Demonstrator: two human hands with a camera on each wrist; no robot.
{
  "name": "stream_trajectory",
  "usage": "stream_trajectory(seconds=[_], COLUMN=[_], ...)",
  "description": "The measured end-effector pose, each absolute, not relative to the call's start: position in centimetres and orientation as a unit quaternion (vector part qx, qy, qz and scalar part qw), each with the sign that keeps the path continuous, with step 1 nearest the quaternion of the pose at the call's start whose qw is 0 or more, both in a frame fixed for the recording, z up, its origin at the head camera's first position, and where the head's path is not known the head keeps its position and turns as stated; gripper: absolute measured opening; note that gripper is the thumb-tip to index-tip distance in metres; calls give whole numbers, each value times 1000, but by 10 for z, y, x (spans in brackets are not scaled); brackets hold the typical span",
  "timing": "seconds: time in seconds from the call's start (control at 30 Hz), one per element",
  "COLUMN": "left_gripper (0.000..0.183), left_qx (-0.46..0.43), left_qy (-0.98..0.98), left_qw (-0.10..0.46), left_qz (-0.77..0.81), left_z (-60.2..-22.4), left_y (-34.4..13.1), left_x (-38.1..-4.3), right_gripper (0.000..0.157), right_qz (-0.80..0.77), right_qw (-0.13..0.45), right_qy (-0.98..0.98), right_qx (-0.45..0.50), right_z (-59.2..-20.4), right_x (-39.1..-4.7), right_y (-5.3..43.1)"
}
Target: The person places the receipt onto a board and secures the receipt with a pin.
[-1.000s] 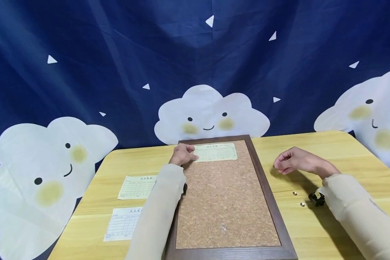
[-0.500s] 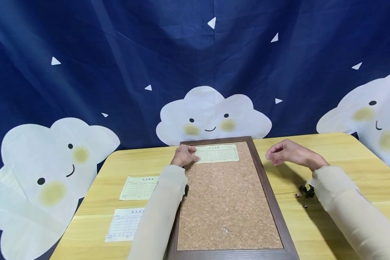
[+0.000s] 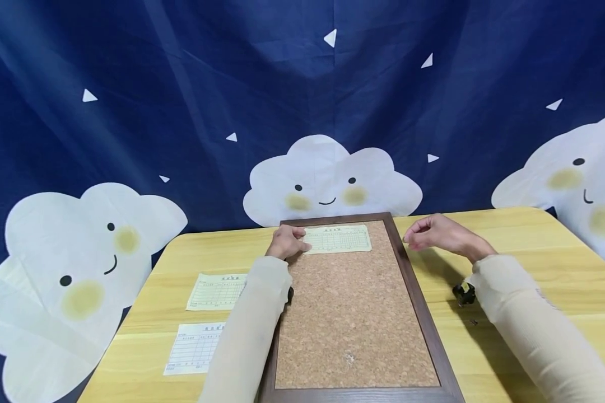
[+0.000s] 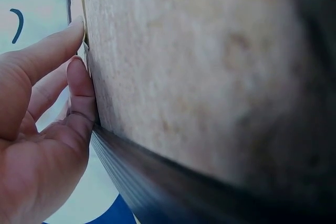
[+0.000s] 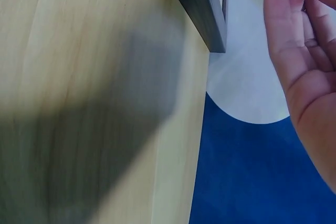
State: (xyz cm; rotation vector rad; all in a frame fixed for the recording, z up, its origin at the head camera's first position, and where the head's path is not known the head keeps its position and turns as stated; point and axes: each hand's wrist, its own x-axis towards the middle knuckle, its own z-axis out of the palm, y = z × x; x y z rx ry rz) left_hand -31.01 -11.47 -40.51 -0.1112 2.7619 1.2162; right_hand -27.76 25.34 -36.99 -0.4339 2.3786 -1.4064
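Observation:
A pale green printed slip (image 3: 340,239) lies across the top of a cork board (image 3: 353,313) with a dark wooden frame. My left hand (image 3: 284,243) presses the slip's left edge against the cork with thumb and fingertips; the left wrist view has these fingertips flat on the board. Just beyond the frame's right side, near its top, my right hand (image 3: 441,236) is raised above the table, thumb and fingers brought together. They pinch something tiny, seemingly a thumbtack (image 3: 405,240), mostly hidden by the fingertips.
Left of the board lie another pale green slip (image 3: 214,292) and a white slip (image 3: 194,348), both partly covered by my left sleeve. A small shiny tack (image 3: 473,322) lies on the wooden table (image 3: 524,240) near my right forearm. A blue cloud-patterned curtain (image 3: 206,84) hangs behind.
My right hand has moved left and a little farther away, toward the board's upper right side. The left hand and the slip have stayed in place on the board.

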Motion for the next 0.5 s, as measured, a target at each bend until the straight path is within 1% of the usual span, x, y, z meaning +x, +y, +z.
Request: stream_trajectory(seconds=[0.07, 0.23, 0.5], left_gripper=[42, 43, 42], left_qx=[-35, -34, -36], left_qy=[914, 913, 913], left_qw=[61, 59, 55], left_qz=[400, 403, 403], left_z=[-405, -406, -409], left_y=[-114, -115, -115], left_x=[-310, -310, -314], right_gripper=[21, 21, 28], right_qz=[-496, -509, -537], right_qw=[166, 155, 150], right_qy=[838, 834, 819], right_qx=[-155, -149, -138], right_z=[-371, -371, -373], right_x=[-279, -282, -287], right_y=[251, 244, 235])
